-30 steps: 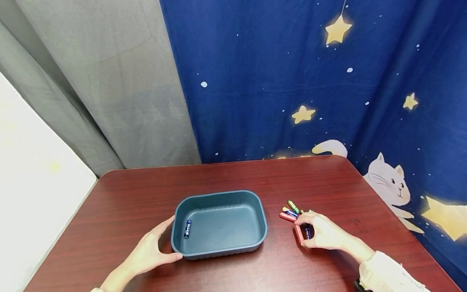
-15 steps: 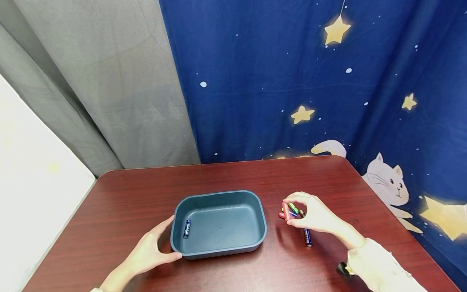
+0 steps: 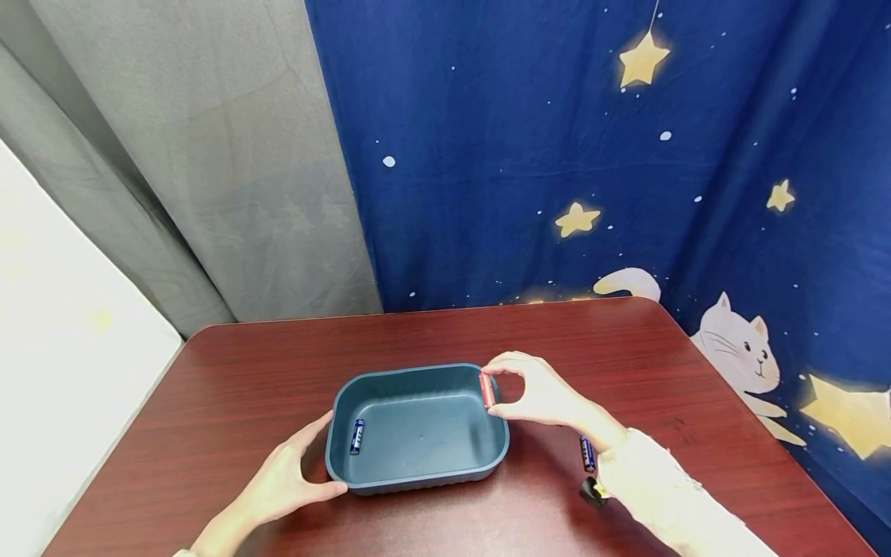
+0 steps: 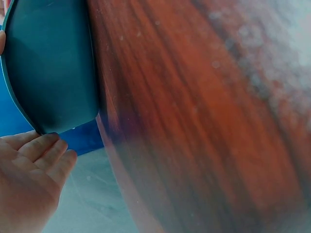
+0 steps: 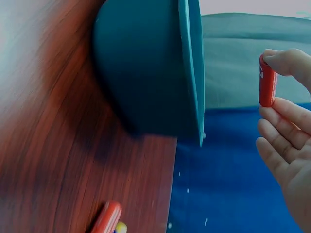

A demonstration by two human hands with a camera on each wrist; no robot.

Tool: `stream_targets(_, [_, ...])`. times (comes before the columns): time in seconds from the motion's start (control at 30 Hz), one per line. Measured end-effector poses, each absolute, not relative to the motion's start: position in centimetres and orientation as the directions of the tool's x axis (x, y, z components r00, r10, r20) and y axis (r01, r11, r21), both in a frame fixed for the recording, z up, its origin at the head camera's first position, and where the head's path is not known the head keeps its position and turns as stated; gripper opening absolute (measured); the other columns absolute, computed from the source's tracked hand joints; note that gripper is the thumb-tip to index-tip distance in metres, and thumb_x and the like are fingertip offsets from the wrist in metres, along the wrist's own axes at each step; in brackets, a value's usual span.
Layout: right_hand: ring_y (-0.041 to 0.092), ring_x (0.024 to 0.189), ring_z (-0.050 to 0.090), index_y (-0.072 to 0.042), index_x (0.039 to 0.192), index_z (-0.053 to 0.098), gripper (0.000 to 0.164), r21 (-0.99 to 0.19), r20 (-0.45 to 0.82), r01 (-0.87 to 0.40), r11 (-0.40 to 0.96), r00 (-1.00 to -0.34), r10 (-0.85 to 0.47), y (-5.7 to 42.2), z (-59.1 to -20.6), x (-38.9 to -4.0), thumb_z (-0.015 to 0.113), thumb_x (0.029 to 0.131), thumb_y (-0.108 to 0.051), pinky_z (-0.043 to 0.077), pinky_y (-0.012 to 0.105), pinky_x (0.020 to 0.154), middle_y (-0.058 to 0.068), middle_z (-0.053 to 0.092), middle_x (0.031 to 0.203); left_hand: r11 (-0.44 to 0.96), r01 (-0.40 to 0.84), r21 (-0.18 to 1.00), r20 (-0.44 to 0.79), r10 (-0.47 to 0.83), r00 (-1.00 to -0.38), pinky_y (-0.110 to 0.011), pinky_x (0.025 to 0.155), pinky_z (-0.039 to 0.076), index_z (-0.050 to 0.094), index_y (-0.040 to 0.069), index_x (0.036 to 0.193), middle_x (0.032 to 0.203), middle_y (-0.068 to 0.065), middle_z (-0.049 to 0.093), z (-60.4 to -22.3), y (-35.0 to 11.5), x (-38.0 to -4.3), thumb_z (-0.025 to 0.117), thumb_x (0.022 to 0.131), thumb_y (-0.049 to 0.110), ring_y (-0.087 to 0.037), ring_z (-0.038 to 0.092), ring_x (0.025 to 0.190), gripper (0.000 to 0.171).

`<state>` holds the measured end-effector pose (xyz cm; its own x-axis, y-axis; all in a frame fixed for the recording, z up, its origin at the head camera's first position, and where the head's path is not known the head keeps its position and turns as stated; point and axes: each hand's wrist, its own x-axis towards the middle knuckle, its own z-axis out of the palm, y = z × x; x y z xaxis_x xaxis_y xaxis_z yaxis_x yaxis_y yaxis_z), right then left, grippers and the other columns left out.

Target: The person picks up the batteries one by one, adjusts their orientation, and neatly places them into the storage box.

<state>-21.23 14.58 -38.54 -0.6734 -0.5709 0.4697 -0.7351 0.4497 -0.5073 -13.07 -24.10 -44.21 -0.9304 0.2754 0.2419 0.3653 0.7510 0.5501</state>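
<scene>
Between thumb and fingertip, my right hand [image 3: 539, 391] pinches a red battery [image 3: 487, 391] by its two ends at the right rim of a blue-green plastic bin [image 3: 418, 478]. The right wrist view shows the red battery [image 5: 268, 82] upright above rim height, the other fingers loosely extended. My left hand [image 3: 281, 480] rests against the bin's left side, fingertips at the rim and thumb at the front left corner. Its fingers are fairly straight in the left wrist view, touching the bin [image 4: 53, 63]. One blue battery [image 3: 357, 437] lies inside the bin near its left wall.
On the reddish wooden table [image 3: 278, 348], another blue battery [image 3: 588, 453] lies by the right sleeve. In the right wrist view a second red battery [image 5: 108, 218] lies on the table beside a yellow-ended one [image 5: 121, 227]. Curtains [image 3: 487, 155] hang behind the table.
My right hand has gripped a red battery from the group on the right, lifted it and carried it left to the bin's right rim. The left hand and bin have stayed still.
</scene>
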Motion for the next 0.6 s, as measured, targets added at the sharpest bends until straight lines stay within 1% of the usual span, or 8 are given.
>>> stream_targets(0.07, [0.007, 0.094, 0.056, -0.014, 0.103, 0.067, 0.046, -0.519, 0.478, -0.743, 0.424, -0.663, -0.576, 13.5, -38.6, -21.5, 0.081, 0.062, -0.028, 0.048, 0.031, 0.08, -0.008, 0.062, 0.101, 0.751, 0.365, 0.55, 0.242, 0.275, -0.93, -0.048, 0.09, 0.044, 0.04, 0.011, 0.136, 0.13, -0.001, 0.05, -44.2, -24.1, -13.1, 0.078, 0.06, 0.051, -0.02, 0.049, 0.115, 0.095])
stream_targets(0.13, [0.007, 0.093, 0.056, -0.014, 0.103, 0.066, 0.046, -0.523, 0.475, -0.744, 0.416, -0.66, -0.582, 12.5, -38.7, -21.7, 0.081, 0.062, -0.029, 0.048, 0.029, 0.079, -0.008, 0.062, 0.1, 0.748, 0.365, 0.555, 0.241, 0.275, -0.931, -0.048, 0.09, 0.043, 0.04, 0.011, 0.137, 0.131, -0.001, 0.05, -44.2, -24.1, -13.1, 0.079, 0.06, 0.051, -0.02, 0.049, 0.116, 0.095])
stream_targets(0.27, [0.008, 0.093, 0.056, -0.013, 0.104, 0.066, 0.046, -0.533, 0.45, -0.739, 0.411, -0.659, -0.602, 10.5, -38.8, -22.0, 0.08, 0.063, -0.03, 0.047, 0.028, 0.081, -0.005, 0.062, 0.099, 0.744, 0.365, 0.559, 0.239, 0.277, -0.931, -0.048, 0.09, 0.043, 0.04, 0.011, 0.137, 0.131, -0.001, 0.05, -44.2, -24.0, -13.1, 0.078, 0.06, 0.051, -0.02, 0.049, 0.116, 0.095])
stream_targets(0.3, [0.008, 0.094, 0.056, -0.014, 0.104, 0.066, 0.046, -0.528, 0.439, -0.738, 0.42, -0.66, -0.609, 10.0, -38.9, -22.1, 0.08, 0.064, -0.031, 0.047, 0.027, 0.084, -0.006, 0.062, 0.1, 0.744, 0.369, 0.557, 0.241, 0.28, -0.929, -0.048, 0.09, 0.043, 0.04, 0.012, 0.137, 0.131, -0.001, 0.049, -44.2, -24.0, -13.1, 0.078, 0.06, 0.051, -0.02, 0.048, 0.116, 0.094])
stream_targets(0.37, [0.008, 0.094, 0.056, -0.014, 0.104, 0.066, 0.046, -0.531, 0.417, -0.734, 0.423, -0.661, -0.624, 9.2, -38.9, -22.2, 0.079, 0.065, -0.032, 0.046, 0.027, 0.084, -0.005, 0.062, 0.1, 0.747, 0.375, 0.55, 0.247, 0.283, -0.927, -0.046, 0.09, 0.043, 0.04, 0.012, 0.137, 0.131, 0.0, 0.05, -44.2, -24.0, -13.1, 0.078, 0.06, 0.051, -0.019, 0.049, 0.116, 0.094])
stream_targets(0.5, [0.008, 0.094, 0.055, -0.014, 0.104, 0.066, 0.046, -0.526, 0.394, -0.736, 0.427, -0.655, -0.644, 7.4, -39.1, -22.4, 0.08, 0.064, -0.032, 0.046, 0.025, 0.084, -0.005, 0.062, 0.1, 0.749, 0.381, 0.542, 0.255, 0.286, -0.924, -0.043, 0.09, 0.043, 0.04, 0.014, 0.137, 0.131, 0.002, 0.049, -44.2, -24.1, -13.1, 0.078, 0.06, 0.051, -0.018, 0.048, 0.116, 0.094])
stream_targets(0.6, [0.008, 0.095, 0.055, -0.014, 0.104, 0.066, 0.046, -0.519, 0.37, -0.733, 0.439, -0.656, -0.658, 6.0, -39.2, -22.5, 0.08, 0.064, -0.031, 0.045, 0.023, 0.085, -0.006, 0.062, 0.1, 0.749, 0.376, 0.546, 0.25, 0.283, -0.926, -0.044, 0.091, 0.043, 0.039, 0.014, 0.138, 0.132, 0.002, 0.049, -44.2, -24.1, -13.1, 0.078, 0.061, 0.052, -0.018, 0.048, 0.116, 0.094])
